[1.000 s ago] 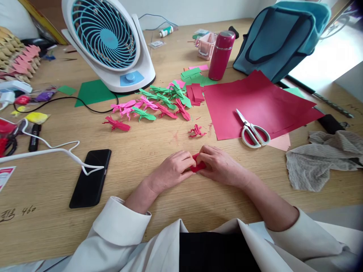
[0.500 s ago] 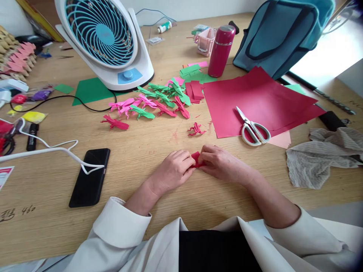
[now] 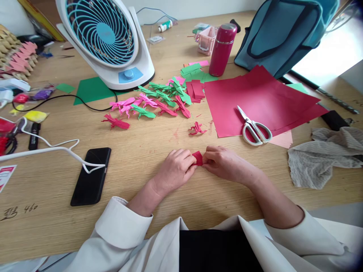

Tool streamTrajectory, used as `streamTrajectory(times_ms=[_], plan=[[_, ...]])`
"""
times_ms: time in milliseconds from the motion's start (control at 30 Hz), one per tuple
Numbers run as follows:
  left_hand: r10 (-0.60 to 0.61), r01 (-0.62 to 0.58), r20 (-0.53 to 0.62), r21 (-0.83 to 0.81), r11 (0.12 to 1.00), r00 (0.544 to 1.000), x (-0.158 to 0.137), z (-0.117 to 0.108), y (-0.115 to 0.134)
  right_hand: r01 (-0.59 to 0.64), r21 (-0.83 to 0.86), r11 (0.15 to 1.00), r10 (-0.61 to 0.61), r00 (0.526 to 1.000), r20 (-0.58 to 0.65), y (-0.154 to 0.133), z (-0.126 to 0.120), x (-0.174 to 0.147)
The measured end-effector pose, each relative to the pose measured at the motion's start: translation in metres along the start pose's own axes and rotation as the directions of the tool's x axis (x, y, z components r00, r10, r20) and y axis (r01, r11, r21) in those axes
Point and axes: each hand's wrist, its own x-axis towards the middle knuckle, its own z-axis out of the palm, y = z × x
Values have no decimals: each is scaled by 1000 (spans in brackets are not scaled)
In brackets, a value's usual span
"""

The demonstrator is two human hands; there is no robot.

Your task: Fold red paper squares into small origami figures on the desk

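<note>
A small piece of red paper (image 3: 197, 158) lies between my hands, low over the wooden table. My left hand (image 3: 179, 166) is closed on its left side, the fingers hiding that edge. At the right edge, the fingers of my right hand (image 3: 219, 161) are pinched together on the paper. Just beyond them sits a small folded red paper figure (image 3: 197, 129). Farther back, a cluster of folded green paper figures (image 3: 164, 94) lies with pink paper figures (image 3: 124, 105) and several red ones. One red folded figure (image 3: 116, 122) rests apart at the left.
White-handled scissors (image 3: 256, 130) lie on large red sheets (image 3: 255, 100) at right. Behind stand a fan (image 3: 130, 75), a red flask (image 3: 223, 49) and a blue bag (image 3: 272, 41). A phone (image 3: 90, 177) with a white stand across it is at left; a grey cloth (image 3: 320, 160) lies far right.
My right hand has shifted slightly right, and more of the red paper shows between my fingers. My left hand stays nearly in place. The whole view has shifted a little.
</note>
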Motion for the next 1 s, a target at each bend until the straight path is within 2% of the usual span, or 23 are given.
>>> streamTrajectory(times_ms=[233, 467, 700, 1000], plan=[[-39, 39, 6, -30, 999, 999, 1, 0, 1, -57, -100, 993, 61, 997, 37, -7, -3, -1], [-66, 66, 11, -26, 997, 998, 1, 0, 3, -108, -179, 978, 114, 993, 21, -10, 0, -1], [-85, 85, 26, 10, 996, 996, 2, -1, 5, -104, -114, 988, 109, 993, 40, -9, -3, -3], [-94, 94, 28, -4, 996, 995, 4, 1, 3, -223, -146, 964, 225, 974, 0, -14, 1, 2]])
